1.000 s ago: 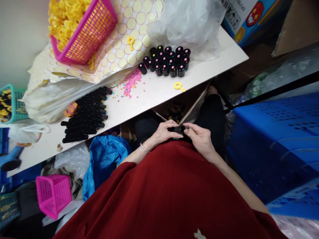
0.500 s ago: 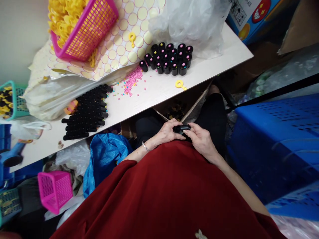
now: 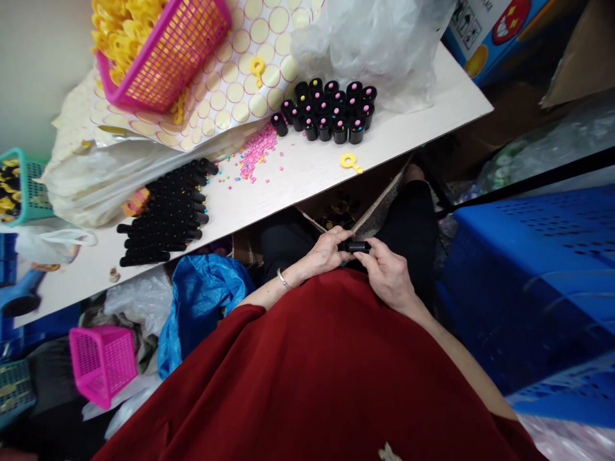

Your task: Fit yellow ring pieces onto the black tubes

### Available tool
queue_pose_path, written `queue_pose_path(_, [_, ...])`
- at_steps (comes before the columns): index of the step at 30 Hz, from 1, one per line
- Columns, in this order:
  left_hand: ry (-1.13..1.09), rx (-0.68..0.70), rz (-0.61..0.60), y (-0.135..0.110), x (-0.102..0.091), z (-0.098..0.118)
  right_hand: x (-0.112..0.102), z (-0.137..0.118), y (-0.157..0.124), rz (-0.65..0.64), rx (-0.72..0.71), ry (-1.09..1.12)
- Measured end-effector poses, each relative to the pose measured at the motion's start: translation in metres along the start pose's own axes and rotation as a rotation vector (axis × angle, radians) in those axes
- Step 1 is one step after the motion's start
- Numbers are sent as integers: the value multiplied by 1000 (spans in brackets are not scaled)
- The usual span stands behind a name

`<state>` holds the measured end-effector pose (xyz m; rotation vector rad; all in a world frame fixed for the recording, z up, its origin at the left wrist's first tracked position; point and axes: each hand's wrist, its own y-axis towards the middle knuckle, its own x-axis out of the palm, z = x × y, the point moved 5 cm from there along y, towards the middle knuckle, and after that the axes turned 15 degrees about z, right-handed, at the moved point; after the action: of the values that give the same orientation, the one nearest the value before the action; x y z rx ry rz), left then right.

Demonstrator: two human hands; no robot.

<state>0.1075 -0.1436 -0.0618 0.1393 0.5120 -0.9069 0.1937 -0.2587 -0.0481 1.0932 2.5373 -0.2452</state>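
Note:
Just in front of my body, below the table edge, both hands grip one small black plastic tube [image 3: 357, 246]. The fingers of my left hand [image 3: 329, 251] close round its left end and hide part of it. My right hand [image 3: 388, 266] pinches the right end between thumb and fingers. On the table above stand several black tubes [image 3: 340, 132] in a cluster, most with a pink bead on top. A yellow ring-shaped piece [image 3: 349, 161] lies near the table edge. More black tubes [image 3: 163, 214] lie in a dense group to the left.
Pink beads [image 3: 259, 150] are spilled on the white table [image 3: 269, 200]. A pink basket [image 3: 168, 57] of yellow pieces stands at the back. Below are an open carton [image 3: 336, 211], a blue bag [image 3: 204, 307] and an empty-looking pink basket [image 3: 103, 365]. Blue crates [image 3: 528, 282] rise at right.
My hands stay together on the black tube, with only a slight shift of the fingers. The whole view has moved a little; the table things look unchanged.

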Motion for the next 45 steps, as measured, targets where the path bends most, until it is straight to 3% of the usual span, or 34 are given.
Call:
queue_pose_path(7, [45, -9, 1, 0, 3, -2, 1, 22, 3, -9, 227, 236])
queue_pose_path(14, [55, 14, 11, 1, 5, -4, -4, 8, 2, 11, 51, 12])
queue_pose_path(21, [-40, 55, -19, -1, 9, -1, 9, -4, 7, -98, -88, -157])
queue_pose_path(24, [-171, 5, -8, 2, 6, 4, 9, -5, 16, -78, 66, 77])
queue_pose_path(29, [-384, -25, 65, 8, 6, 8, 3, -4, 38, 59, 523, 808])
queue_pose_path(32, [-320, 4, 189, 16, 4, 8, 7, -13, 53, 129, 587, 987])
queue_pose_path(36, [-189, 62, 338, 35, -12, 20, 16, -35, 75, 290, 477, 1008])
queue_pose_path(41, [-16, 190, 528, 58, -57, 47, 38, -86, 107, 383, 184, 950])
queue_pose_path(45, [18, 182, 679, 72, -87, 43, 62, -118, 120, 416, -10, 869])
